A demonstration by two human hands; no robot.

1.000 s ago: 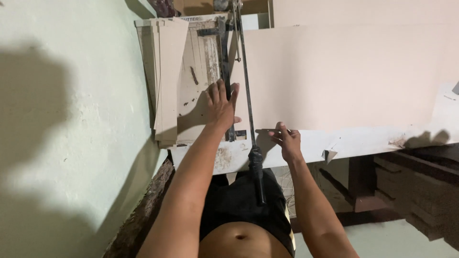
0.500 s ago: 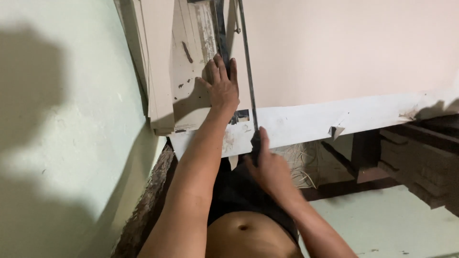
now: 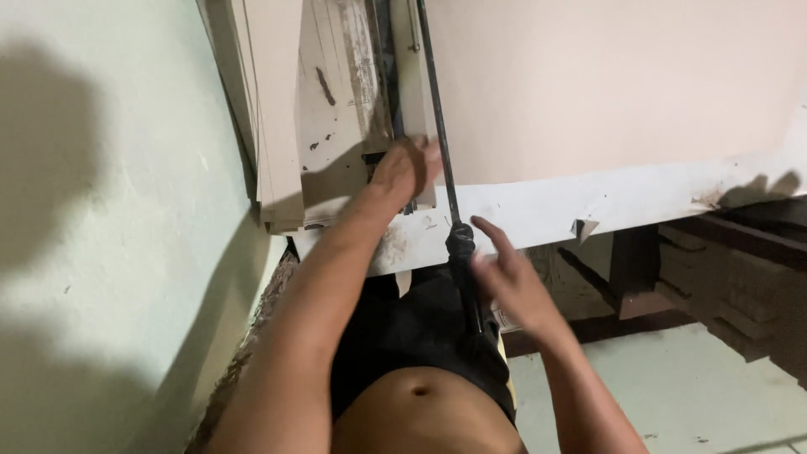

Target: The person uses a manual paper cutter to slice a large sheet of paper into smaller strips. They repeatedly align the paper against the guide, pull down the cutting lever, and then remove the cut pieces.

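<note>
A pale green wall (image 3: 109,210) closes in on the left, with a white, chipped table (image 3: 639,197) under a big pinkish sheet (image 3: 605,84). The left hand (image 3: 403,172) lies flat and blurred on the paper stack (image 3: 286,151) by the cutter. The right hand (image 3: 504,277), fingers spread, is just beside the black lever (image 3: 458,244), gripping nothing. A cut looks close; closing on that handle comes next.

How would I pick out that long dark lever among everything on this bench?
Start at the big pale sheet that fills the bench top. Along its left edge a thin dark lever runs down to the bench's near edge, ending in a black handle by the right hand. It is the only slim black bar; the stacked boards to its left are broad and pale.
</note>
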